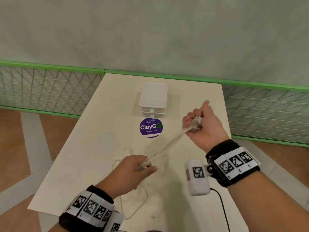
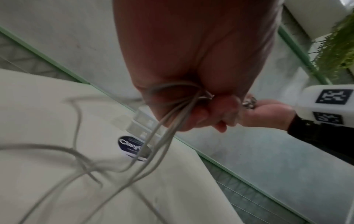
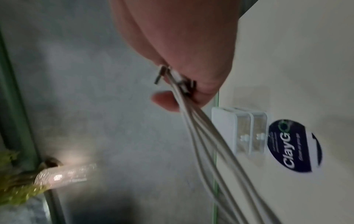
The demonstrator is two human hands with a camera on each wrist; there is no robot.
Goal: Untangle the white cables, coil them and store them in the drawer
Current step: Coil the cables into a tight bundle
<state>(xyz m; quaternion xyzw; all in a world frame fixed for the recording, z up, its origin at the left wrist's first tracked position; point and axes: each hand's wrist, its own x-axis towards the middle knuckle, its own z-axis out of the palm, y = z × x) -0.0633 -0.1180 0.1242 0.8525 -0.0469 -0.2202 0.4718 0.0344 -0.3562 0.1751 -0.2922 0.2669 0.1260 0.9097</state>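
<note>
Several thin white cables (image 1: 164,148) run taut between my two hands above the cream table (image 1: 93,131). My right hand (image 1: 198,124) is raised at the right and grips the plug ends (image 3: 179,78) of the cables (image 3: 208,145). My left hand (image 1: 143,166) is lower and nearer, its fingers curled round the same strands (image 2: 172,118). The loose rest of the cables (image 1: 133,203) trails in loops on the table below it, and those loops (image 2: 80,160) show blurred in the left wrist view. A small white two-drawer box (image 1: 153,101) stands at the table's far side, both drawers closed.
A round purple ClayGo sticker (image 1: 151,127) lies just in front of the drawer box. A green-framed mesh railing (image 1: 50,87) and a pale wall run behind the table. A black wire (image 1: 222,208) hangs from my right wrist camera. Wooden floor surrounds the table.
</note>
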